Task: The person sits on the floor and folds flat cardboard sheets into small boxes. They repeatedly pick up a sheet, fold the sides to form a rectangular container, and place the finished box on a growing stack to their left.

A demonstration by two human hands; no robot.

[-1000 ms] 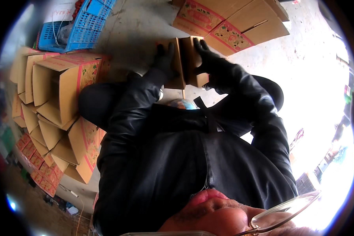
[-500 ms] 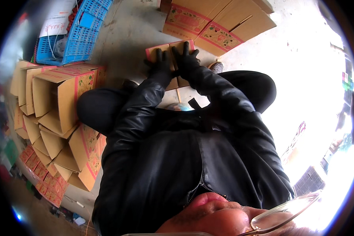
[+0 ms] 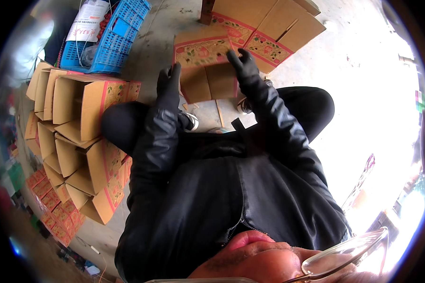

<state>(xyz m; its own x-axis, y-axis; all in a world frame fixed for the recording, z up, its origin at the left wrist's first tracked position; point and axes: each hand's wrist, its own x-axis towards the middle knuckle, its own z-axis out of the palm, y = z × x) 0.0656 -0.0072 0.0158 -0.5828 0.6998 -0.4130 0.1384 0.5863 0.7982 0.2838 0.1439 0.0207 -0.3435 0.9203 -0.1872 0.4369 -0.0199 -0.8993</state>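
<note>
A big pile of open boxes (image 3: 93, 111) sat left of the brown box (image 3: 193, 82), not yet shut. The brown box had its near flaps (image 3: 221, 80) folded shut already. It was between the left hand (image 3: 167, 82) and the right hand (image 3: 247, 71). Both had fingers a bit apart; I couldn't tell if they gripped it.

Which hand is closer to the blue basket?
Left: the left hand is below and right of the basket, beside the box; the right hand is farther right, at its other side.
</note>
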